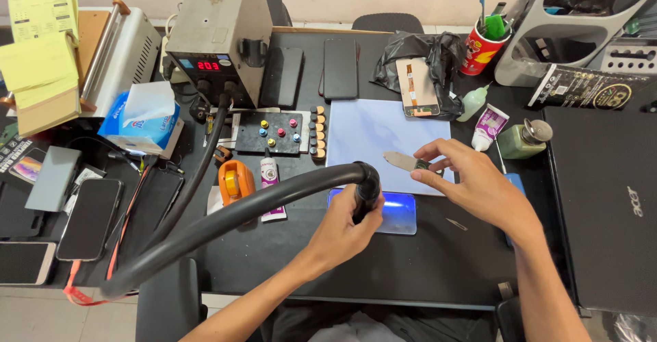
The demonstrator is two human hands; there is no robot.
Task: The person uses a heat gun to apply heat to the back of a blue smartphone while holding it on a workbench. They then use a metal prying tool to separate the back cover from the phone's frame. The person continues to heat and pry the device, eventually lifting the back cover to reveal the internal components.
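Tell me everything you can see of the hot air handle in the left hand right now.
The hot air handle is black, short and tube-like, gripped in the left hand with its tip pointing down at a phone that lies flat on the black table and shows a blue sheen. The tip itself is hidden by the fingers. A thick black hose runs from its top, arching left and down, then looping back up to the grey station with a red display.

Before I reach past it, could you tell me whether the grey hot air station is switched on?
On. The hot air station shows lit red digits on its front display; the left hand holds its black nozzle handle.
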